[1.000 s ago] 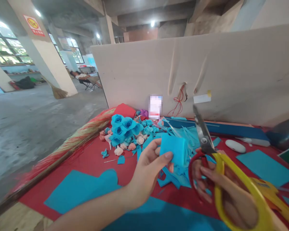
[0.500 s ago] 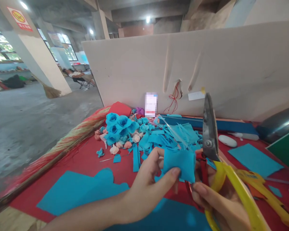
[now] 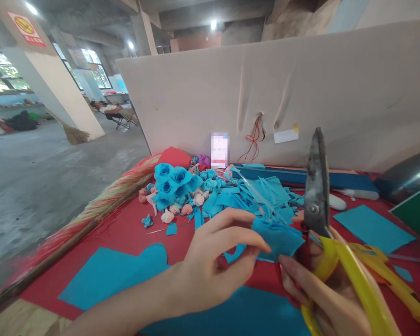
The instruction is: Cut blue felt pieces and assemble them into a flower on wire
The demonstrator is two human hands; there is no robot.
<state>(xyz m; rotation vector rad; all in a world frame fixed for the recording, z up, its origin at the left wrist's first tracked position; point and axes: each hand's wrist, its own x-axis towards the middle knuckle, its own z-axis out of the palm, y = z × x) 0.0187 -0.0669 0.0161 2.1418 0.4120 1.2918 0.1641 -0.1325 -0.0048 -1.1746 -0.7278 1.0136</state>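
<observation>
Both hands are up over the red surface (image 3: 122, 228), and between them sits the folded blue paper (image 3: 278, 240), raised in front of the pile of blue scraps (image 3: 245, 196)! The left hand (image 3: 219, 266) comes at it from the left, bent fingers against its near end; whether that grip is actually clamped on the paper, I cannot tell. Over on the right, no such doubt: the right hand (image 3: 331, 296) has its grip closed around the handles of the scissors (image 3: 317, 210), one yellow, one red, blades together and pointing up. And look at the right thumb, right at the lower edge of that paper! Beyond the left hand, a cluster of blue flowers (image 3: 168, 179) stands out, small pale pink roses (image 3: 198, 199) packed beside it. A blue sheet (image 3: 105, 275) lies flat to the left, another wide blue piece (image 3: 252, 312) spreads beneath the hands, and a yellow tool (image 3: 388, 270) lies out to the right. Far back on the left, a person (image 3: 114, 109) leans back in a folding chair.
</observation>
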